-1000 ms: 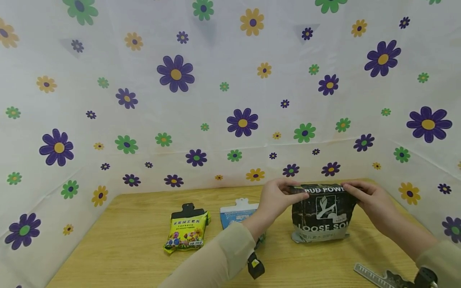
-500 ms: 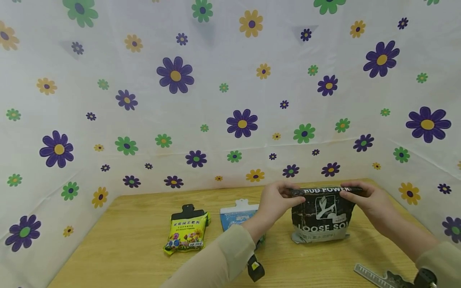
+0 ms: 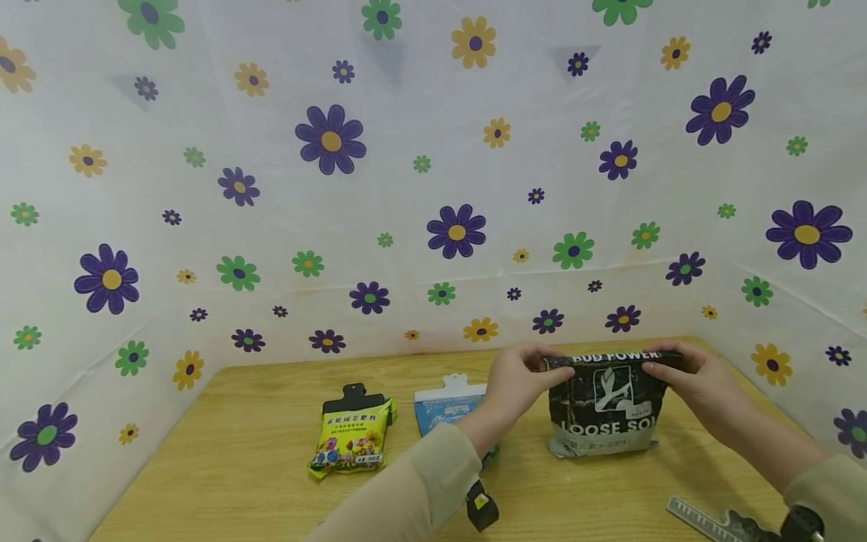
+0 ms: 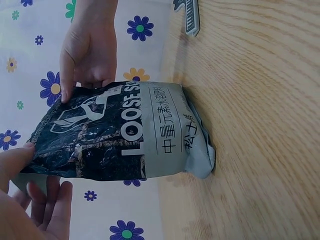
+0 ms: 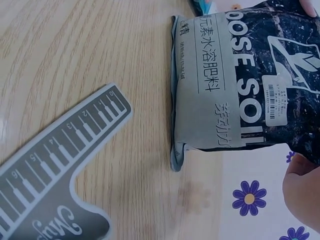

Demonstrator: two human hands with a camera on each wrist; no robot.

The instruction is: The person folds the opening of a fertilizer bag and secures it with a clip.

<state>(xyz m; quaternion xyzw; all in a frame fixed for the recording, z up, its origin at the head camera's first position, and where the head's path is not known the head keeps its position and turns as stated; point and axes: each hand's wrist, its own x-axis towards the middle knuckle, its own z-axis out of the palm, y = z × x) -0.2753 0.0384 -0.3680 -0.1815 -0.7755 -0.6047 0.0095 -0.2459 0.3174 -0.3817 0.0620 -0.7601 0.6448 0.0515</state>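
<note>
A black and grey bag (image 3: pixel 609 410) labelled LOOSE SOIL stands upright on the table, its top folded over. My left hand (image 3: pixel 520 382) pinches the fold near its left end, thumb in front and fingers behind. At the other end my right hand (image 3: pixel 704 380) pinches the same fold, thumb on the front face. In the left wrist view the bag's grey base (image 4: pixel 200 150) meets the wood. A grey flat strip (image 5: pixel 65 155) with numbered piano-key markings lies on the table, nearer to me than the bag.
A yellow bag (image 3: pixel 352 440) with a black clip (image 3: pixel 354 397) on top lies at left. Behind my left forearm is a blue bag (image 3: pixel 443 410) with a white clip (image 3: pixel 450 386), partly hidden. A flowered curtain (image 3: pixel 406 188) encloses the table (image 3: pixel 223 452).
The bag's top edge has been folded down slightly, and my right fingers have slipped behind it with the thumb in front. My left hand keeps its place on the bag.
</note>
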